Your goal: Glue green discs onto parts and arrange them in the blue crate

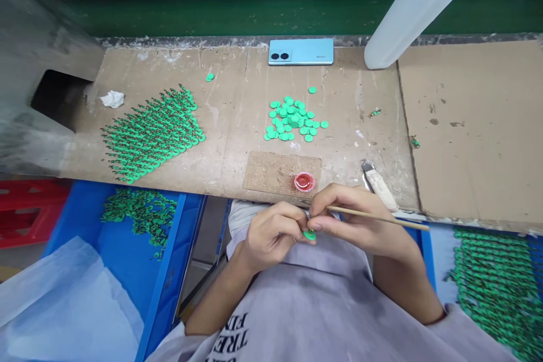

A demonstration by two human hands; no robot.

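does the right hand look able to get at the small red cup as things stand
Probably yes: the small red cup sits just beyond the right hand, with nothing visible between them, though that hand holds a thin stick.

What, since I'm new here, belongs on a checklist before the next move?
1. Green disc held in the left-hand grip: ok, pinched.
2. Thin stick held in the right-hand grip: ok.
3. Stick's inner tip on the disc: cannot tell, not clearly visible.
4. Red-filled cup upright: ok, on the small board.
5. Loose discs apart from the green rows: ok.
6. White-handled tool well clear of the right-hand grip: not ok, lies close.
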